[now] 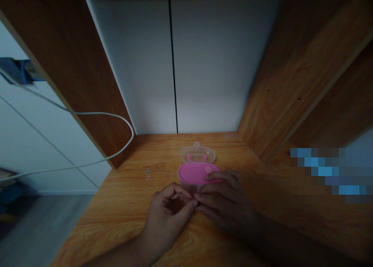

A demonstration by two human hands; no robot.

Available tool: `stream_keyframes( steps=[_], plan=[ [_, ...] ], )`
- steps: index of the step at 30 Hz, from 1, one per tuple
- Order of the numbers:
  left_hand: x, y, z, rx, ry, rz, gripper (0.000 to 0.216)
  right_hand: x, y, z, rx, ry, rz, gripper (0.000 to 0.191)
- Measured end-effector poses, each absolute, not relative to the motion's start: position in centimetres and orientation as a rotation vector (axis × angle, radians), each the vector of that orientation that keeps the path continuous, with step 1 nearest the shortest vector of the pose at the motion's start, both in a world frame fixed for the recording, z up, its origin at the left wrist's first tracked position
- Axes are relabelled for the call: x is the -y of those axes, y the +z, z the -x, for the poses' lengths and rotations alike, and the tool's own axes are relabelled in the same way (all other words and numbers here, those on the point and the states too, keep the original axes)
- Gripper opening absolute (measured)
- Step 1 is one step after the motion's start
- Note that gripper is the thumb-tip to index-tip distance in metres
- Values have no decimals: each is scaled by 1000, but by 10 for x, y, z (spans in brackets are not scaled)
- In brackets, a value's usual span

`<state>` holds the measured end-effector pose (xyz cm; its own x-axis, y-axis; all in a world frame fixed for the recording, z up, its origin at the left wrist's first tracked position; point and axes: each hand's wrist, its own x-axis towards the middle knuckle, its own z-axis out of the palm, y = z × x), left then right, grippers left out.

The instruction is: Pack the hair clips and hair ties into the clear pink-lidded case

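A wood-grain orange desk [116, 208] is backed by white cabinet doors [215, 65], and a thin white cable [96, 113] is looped at ten o'clock. An oval pink plastic case [198, 173] with a clear lid [197, 153] is placed at twelve o'clock, and tiny pink pieces [148, 177] are laid at eleven o'clock. The left hand [166, 216] and right hand [224, 205] are narrowed, fingertips meeting before the case; anything held is too small to tell.

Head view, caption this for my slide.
Left hand and right hand meet at the fingertips before a pink case and clear lid on a wooden desk.
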<state>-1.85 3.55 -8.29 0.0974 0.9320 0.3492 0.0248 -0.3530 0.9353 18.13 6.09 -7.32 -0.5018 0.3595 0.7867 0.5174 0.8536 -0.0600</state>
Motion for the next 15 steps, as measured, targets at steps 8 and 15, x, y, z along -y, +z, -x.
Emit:
stream_keyframes(
  steps=[8, 15],
  plan=[
    [-37, -80, 19, -992, 1336, -1524, 5, -60, -68, -175, 2093, -158, 571, 20],
    [-36, -79, 18, -995, 1374, -1547, 6, -58, -66, -175, 2097, -101, 596, 18]
  ],
)
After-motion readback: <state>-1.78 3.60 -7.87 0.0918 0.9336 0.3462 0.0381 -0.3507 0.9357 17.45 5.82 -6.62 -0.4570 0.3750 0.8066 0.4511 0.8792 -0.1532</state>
